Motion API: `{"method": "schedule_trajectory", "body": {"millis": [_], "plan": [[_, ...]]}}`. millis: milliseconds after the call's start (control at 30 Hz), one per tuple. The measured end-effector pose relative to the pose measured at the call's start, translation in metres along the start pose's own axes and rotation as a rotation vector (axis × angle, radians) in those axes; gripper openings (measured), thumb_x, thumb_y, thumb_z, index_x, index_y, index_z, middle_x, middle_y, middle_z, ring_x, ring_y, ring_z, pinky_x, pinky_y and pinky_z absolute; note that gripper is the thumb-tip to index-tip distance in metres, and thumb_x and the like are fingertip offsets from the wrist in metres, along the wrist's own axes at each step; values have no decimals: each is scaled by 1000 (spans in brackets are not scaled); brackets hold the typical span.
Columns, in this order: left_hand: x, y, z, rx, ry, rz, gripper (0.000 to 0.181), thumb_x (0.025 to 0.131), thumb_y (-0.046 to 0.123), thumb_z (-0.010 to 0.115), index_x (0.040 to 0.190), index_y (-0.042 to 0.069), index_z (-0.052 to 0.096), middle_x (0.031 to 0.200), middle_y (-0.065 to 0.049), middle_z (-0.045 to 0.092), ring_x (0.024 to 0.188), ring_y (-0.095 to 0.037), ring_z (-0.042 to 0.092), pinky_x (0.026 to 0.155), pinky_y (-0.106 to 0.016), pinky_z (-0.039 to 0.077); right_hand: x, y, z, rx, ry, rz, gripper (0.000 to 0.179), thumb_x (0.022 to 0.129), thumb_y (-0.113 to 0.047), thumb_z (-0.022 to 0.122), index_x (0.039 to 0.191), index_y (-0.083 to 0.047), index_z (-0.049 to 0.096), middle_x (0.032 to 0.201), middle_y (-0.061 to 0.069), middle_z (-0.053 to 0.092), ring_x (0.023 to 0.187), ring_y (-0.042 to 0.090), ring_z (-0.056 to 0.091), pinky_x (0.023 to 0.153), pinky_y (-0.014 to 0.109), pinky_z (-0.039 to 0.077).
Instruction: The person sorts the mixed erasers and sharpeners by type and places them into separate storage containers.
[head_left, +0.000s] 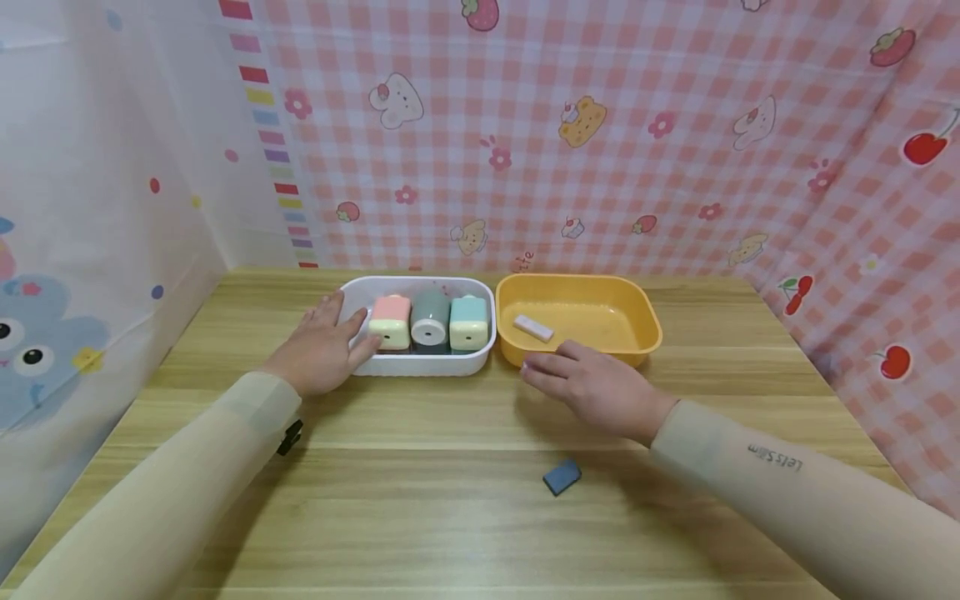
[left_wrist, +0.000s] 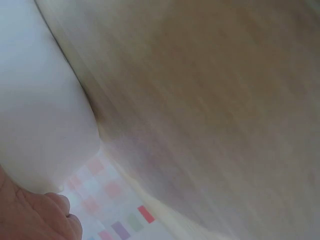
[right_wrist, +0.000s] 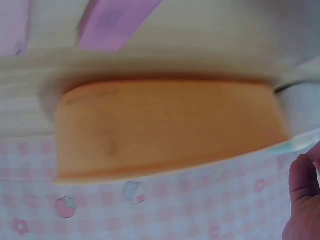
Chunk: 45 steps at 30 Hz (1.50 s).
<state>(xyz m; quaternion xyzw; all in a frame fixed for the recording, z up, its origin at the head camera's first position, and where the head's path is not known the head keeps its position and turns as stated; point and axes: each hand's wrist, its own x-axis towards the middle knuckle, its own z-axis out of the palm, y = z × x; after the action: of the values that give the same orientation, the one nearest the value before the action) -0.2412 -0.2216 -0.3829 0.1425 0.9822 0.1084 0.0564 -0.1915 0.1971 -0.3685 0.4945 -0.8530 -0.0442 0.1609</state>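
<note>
My left hand rests over the left end of a white tray, fingers spread and nothing gripped. Inside the tray stand three pencil sharpeners: a pink and cream one, a grey and white one and a teal and cream one. My right hand hovers at the front rim of a yellow basket, fingers loosely bent, no object showing in them. A pale pinkish eraser-like block lies in the basket.
A small blue-grey block lies on the wooden table, nearer me. The right wrist view shows a purple block and a pink block on the table by the basket. A checked cloth hangs behind.
</note>
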Motion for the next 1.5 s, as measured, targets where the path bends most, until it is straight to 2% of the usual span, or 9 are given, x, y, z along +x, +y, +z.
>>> {"method": "schedule_trajectory", "body": {"millis": [133,233,400,567,767,1167,1333,1500], "plan": [[1,0,1,-3,2,6,86,108,68,23,167,5,27,175,-29,-5,161,-53,-2,131,-66,3,1,18,-4,-2,-23,97,50,97,-5,74,146,-14,65,149,7,64,100,24,60,81,33,56],[2,-1,1,-6,6,7,85,108,67,25,166,5,27,175,-29,-4,161,-53,-2,131,-66,3,2,31,-5,-2,-43,149,51,97,-3,73,146,-14,65,150,10,63,102,27,61,83,37,57],[2,-1,2,-10,7,9,86,108,68,24,167,6,27,175,-29,-4,161,-53,-2,131,-65,3,1,51,2,-25,-52,179,48,98,1,70,144,-8,65,147,15,65,106,33,63,89,42,57],[2,-1,0,-17,3,9,86,108,68,24,167,5,26,175,-29,-4,161,-53,-3,131,-66,3,2,64,7,-4,-84,225,48,99,3,67,146,-7,64,149,15,63,107,33,62,88,40,57],[-1,2,-2,-24,1,8,83,109,64,26,166,4,27,174,-30,-4,161,-54,-3,131,-66,3,5,74,11,6,-123,246,48,100,5,64,148,-6,61,151,16,62,111,34,62,91,42,56],[-1,3,-3,-17,14,16,83,109,64,27,165,3,29,174,-32,-1,161,-55,0,130,-66,5,21,87,10,70,-196,290,46,105,5,51,149,-5,60,154,18,57,134,42,57,109,53,52],[-1,0,-1,-12,14,17,83,109,64,26,166,3,28,174,-32,-2,161,-55,0,131,-66,4,29,92,11,62,-237,308,48,104,9,49,148,-5,61,154,18,58,136,44,56,113,56,50],[0,-1,1,-10,16,15,84,109,65,25,166,4,27,174,-31,-3,161,-54,0,131,-66,4,33,93,14,38,-235,293,49,101,12,51,146,-5,63,152,17,60,136,44,57,117,57,46]]}}
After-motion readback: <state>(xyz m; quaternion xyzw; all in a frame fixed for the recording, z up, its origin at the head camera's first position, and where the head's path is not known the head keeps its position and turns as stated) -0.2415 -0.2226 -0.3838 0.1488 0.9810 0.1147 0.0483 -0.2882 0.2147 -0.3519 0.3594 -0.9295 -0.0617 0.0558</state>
